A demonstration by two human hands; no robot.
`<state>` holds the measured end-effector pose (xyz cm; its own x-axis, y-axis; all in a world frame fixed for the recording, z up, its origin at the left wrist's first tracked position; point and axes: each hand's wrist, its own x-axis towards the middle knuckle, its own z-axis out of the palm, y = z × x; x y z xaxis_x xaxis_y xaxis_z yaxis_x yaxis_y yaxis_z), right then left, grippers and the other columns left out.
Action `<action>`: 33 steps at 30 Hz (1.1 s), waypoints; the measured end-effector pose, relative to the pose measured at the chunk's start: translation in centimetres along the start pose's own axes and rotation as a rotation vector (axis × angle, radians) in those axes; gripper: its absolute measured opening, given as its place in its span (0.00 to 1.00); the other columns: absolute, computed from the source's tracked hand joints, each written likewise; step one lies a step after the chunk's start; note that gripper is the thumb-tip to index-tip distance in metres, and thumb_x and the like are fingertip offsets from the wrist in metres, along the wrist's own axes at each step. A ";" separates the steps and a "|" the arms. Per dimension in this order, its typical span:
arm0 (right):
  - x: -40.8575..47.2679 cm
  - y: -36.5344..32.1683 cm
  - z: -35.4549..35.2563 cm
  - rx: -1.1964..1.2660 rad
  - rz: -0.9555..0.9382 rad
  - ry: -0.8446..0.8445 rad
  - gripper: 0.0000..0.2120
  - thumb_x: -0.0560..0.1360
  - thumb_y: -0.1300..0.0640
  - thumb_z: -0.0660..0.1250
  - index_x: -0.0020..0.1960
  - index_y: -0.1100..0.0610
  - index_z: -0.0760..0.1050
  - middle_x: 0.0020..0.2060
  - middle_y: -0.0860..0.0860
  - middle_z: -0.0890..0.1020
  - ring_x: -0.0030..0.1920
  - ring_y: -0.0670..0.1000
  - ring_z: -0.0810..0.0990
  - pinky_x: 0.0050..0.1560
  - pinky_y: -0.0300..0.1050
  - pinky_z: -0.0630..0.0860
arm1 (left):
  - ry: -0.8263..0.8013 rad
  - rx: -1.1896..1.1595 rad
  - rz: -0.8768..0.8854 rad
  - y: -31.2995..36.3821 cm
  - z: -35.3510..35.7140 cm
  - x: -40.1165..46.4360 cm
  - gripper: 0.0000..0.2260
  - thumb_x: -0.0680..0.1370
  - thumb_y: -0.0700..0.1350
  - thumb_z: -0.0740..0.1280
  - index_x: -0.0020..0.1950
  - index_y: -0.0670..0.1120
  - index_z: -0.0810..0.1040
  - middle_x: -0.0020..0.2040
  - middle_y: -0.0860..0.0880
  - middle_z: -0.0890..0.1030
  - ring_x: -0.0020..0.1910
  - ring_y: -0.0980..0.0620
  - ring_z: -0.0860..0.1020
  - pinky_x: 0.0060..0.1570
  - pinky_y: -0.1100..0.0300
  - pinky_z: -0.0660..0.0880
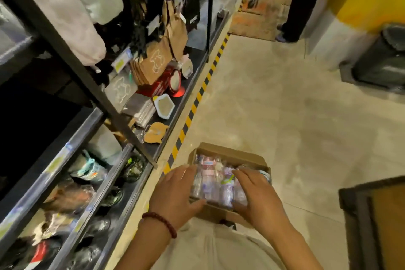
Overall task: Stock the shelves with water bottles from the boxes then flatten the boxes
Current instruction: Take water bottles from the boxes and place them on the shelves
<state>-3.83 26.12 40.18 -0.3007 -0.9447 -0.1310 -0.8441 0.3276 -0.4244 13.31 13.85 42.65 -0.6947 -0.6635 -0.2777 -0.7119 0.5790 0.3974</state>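
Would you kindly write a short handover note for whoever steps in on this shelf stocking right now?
Left hand: fingers curled round the near left side of the bottles.
Right hand: gripping the bottles' right side.
Wrapped water bottles still lie in the open cardboard box on the floor beside the shelves.
Done: box opened.
Left: lift the bottles out, shelve them, flatten the box.
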 end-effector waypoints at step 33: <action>12.0 35.8 34.5 0.294 0.785 -0.162 0.30 0.68 0.52 0.74 0.66 0.57 0.68 0.59 0.57 0.75 0.58 0.57 0.74 0.56 0.49 0.72 | -0.419 -0.259 -0.582 -10.2 42.5 32.7 0.36 0.67 0.47 0.78 0.70 0.42 0.67 0.67 0.46 0.72 0.64 0.48 0.72 0.57 0.58 0.70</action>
<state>-22.37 25.90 -7.47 -0.6638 -0.4442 -0.6017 -0.2615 0.8916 -0.3697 -6.54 6.37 -7.70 -0.2324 -0.5621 -0.7938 -0.9643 0.0265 0.2635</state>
